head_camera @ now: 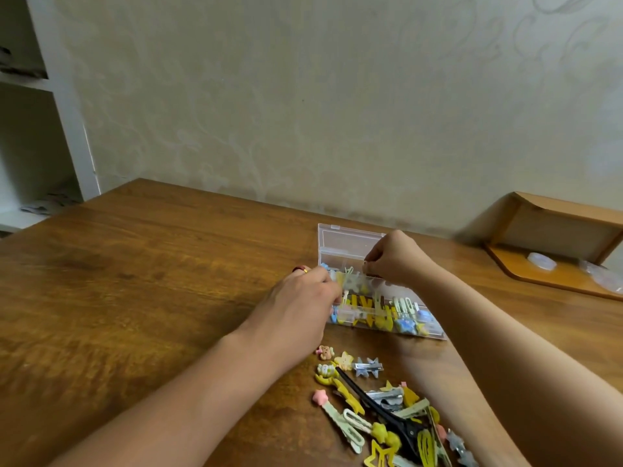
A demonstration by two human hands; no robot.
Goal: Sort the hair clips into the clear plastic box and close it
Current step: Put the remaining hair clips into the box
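Observation:
A clear plastic box (435, 330) lies open on the wooden table, its lid (347, 244) tilted back toward the wall. Many yellow, blue and green hair clips (387, 315) fill it. My left hand (300, 305) rests at the box's left end, fingers closed at the rim on a pale clip. My right hand (394, 261) hovers over the box's back edge, fingertips pinched on a small clip among those inside. A loose pile of hair clips (381, 409) lies on the table in front of the box, including a long black clip (387, 412) and star shapes.
The wooden table (135, 281) stretches left. A patterned wall stands just behind the box. A low wooden shelf (553, 230) with clear plastic items sits at the right. White shelving (43, 129) stands at the far left.

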